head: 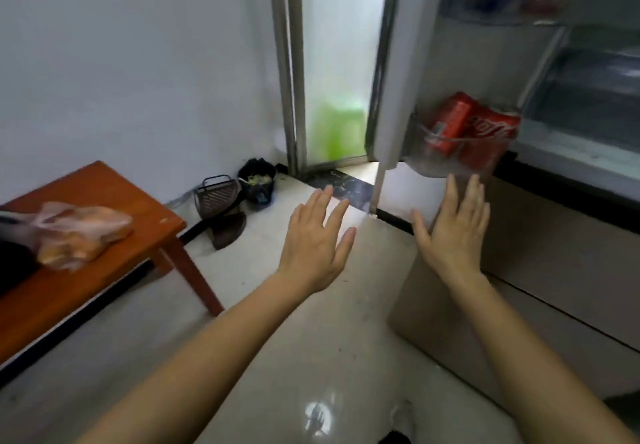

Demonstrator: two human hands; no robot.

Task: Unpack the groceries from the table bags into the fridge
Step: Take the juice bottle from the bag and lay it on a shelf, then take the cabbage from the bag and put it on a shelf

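Now the left hand [317,242] and right hand [453,232] hover empty, fingers [476,194] spread, right one just below the cola cans [474,128].

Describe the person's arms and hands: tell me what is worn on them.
Nothing worn shows. The left forearm and right forearm are bare down to the frame's lower edge, with no sleeve in view. The left hand and right hand carry no glove, and no ring, watch or bracelet can be seen, though the picture is slightly blurred.
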